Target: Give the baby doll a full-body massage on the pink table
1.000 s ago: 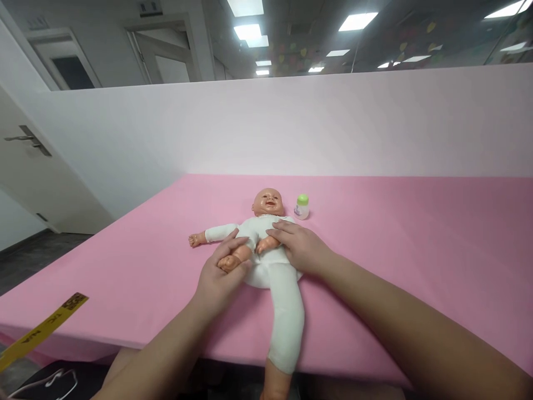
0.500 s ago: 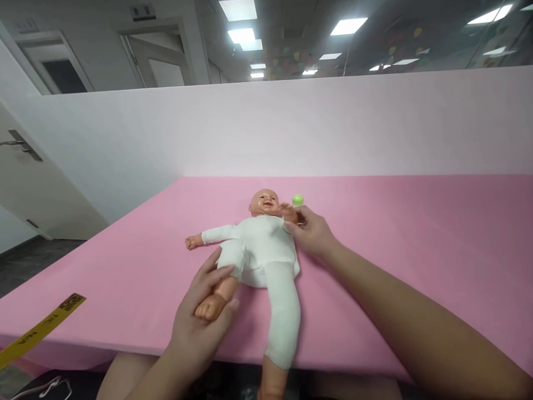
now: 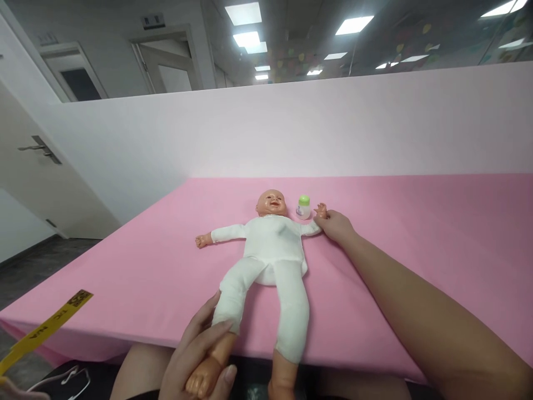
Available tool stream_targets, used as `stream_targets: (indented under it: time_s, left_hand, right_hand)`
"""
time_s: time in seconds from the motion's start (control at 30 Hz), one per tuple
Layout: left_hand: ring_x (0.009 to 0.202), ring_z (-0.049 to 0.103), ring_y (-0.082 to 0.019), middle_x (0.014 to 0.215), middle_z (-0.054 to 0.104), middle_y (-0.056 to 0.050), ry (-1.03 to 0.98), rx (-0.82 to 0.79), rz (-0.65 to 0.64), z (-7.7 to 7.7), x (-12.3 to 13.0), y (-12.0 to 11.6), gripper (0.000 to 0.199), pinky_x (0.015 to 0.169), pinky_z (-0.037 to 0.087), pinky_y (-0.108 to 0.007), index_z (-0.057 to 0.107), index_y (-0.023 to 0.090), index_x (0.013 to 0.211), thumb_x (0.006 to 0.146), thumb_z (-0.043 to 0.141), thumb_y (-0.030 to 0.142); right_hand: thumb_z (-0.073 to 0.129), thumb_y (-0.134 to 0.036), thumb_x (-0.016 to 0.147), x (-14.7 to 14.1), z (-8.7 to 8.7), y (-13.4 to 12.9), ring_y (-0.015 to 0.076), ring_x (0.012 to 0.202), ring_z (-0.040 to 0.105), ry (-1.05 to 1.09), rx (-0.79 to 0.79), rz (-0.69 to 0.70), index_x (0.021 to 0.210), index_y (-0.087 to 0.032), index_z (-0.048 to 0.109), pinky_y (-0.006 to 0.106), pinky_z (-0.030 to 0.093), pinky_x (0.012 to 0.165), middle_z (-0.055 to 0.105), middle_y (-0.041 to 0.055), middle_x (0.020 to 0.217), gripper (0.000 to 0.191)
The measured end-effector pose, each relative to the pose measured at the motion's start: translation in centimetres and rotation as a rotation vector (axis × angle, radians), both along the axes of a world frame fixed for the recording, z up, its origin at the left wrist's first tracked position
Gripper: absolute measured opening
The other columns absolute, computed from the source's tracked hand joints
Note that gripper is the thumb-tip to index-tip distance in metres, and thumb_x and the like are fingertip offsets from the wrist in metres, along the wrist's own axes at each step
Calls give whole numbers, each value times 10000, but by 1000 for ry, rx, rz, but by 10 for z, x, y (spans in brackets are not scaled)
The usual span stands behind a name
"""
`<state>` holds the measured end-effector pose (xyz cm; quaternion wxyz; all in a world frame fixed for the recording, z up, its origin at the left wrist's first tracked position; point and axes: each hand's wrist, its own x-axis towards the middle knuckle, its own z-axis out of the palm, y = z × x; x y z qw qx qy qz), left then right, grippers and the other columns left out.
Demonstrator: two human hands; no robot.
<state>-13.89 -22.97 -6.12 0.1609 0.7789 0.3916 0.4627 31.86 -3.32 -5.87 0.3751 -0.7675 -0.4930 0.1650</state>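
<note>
A baby doll (image 3: pixel 275 239) with a white cloth body lies face up on the pink-covered table (image 3: pixel 395 266), its head away from me. My left hand (image 3: pixel 204 350) is wrapped round the doll's lower leg and foot on the left side, at the table's front edge. With my right hand (image 3: pixel 335 225) I grip the doll's wrist on the right side, and its small hand pokes out beyond my fingers. The doll's other arm stretches out to the left. Its other foot hangs past the front edge. A small bottle (image 3: pixel 303 207) with a green cap stands between the doll's head and my right hand.
A white partition (image 3: pixel 291 133) rises behind the table, with glass above it. At the lower left a yellow strip (image 3: pixel 50 328) with printing juts in front of the table. A white cable (image 3: pixel 75 378) lies below it. A door (image 3: pixel 37 166) is at far left.
My left hand has drawn the bent leg down toward me and straightened it. My right hand has moved the doll's arm outward to the right, uncovering the bottle.
</note>
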Motion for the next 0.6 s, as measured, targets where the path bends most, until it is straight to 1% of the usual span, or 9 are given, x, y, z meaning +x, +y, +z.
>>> stream_targets:
  time_s: [0.1, 0.17, 0.23, 0.3, 0.37, 0.43, 0.5, 0.53, 0.6]
  left_hand:
    - [1356, 610, -380, 1529, 582, -100, 1, 23, -19, 2, 5, 1, 449, 1089, 575, -493, 740, 305, 1265, 823, 811, 338]
    - [1381, 589, -376, 1560, 550, -102, -4, 28, -17, 4, 9, 3, 444, 1111, 556, -496, 726, 296, 1284, 845, 791, 317]
    - [1417, 554, -373, 1596, 507, -104, -11, 23, -2, 5, 13, 7, 432, 1140, 528, -502, 712, 284, 1299, 871, 769, 300]
    - [1466, 499, -365, 1633, 455, -99, -17, 6, 6, 7, 19, 13, 426, 1175, 489, -513, 691, 284, 1320, 897, 744, 285]
    - [1511, 439, -350, 1659, 410, -87, -32, -34, 5, 10, 25, 22, 419, 1213, 438, -531, 669, 296, 1339, 923, 720, 285]
    - [1539, 394, -340, 1671, 386, -75, -69, -106, 6, 16, 31, 34, 410, 1245, 382, -551, 659, 308, 1347, 941, 709, 314]
    - [1549, 373, -340, 1668, 392, -68, -114, -180, 8, 24, 36, 47, 406, 1271, 327, -566, 669, 309, 1336, 938, 722, 368]
    - [1552, 365, -341, 1663, 403, -67, -134, -209, 10, 29, 39, 53, 410, 1281, 301, -572, 679, 306, 1325, 929, 734, 396]
    - [1553, 358, -345, 1652, 425, -65, -160, -259, 10, 39, 46, 66, 427, 1289, 268, -584, 696, 303, 1305, 907, 757, 445]
  right_hand:
    - [697, -562, 860, 0, -1, 1, 325, 1014, 729, 47, 21, -18, 1066, -229, 739, 439, 567, 849, 781, 104, 1189, 394]
    - [699, -553, 864, -1, 0, 0, 313, 1055, 731, 76, 68, -13, 1137, -231, 728, 433, 579, 879, 766, 95, 1249, 423]
    - [699, -537, 874, -7, 3, -2, 297, 1071, 732, 111, 161, 7, 1209, -238, 708, 427, 588, 903, 757, 90, 1273, 449]
    - [702, -512, 885, -20, 9, -7, 282, 1042, 739, 126, 277, 43, 1271, -246, 684, 430, 598, 901, 765, 89, 1240, 469]
    - [699, -475, 900, -40, 16, -16, 267, 1008, 742, 105, 382, 111, 1326, -270, 662, 433, 607, 890, 775, 73, 1199, 475]
    - [669, -428, 933, -63, 24, -27, 250, 1043, 734, 65, 459, 252, 1379, -316, 644, 422, 609, 905, 767, 40, 1234, 460]
    - [670, -388, 942, -85, 31, -39, 233, 958, 742, -16, 425, 337, 1391, -376, 642, 408, 613, 867, 783, -2, 1182, 450]
    - [680, -362, 941, -94, 35, -45, 233, 959, 741, -104, 395, 386, 1399, -409, 639, 410, 605, 878, 784, -23, 1187, 463]
    - [666, -321, 960, -107, 40, -53, 241, 1031, 734, -291, 359, 483, 1393, -440, 647, 417, 583, 928, 775, -48, 1229, 449]
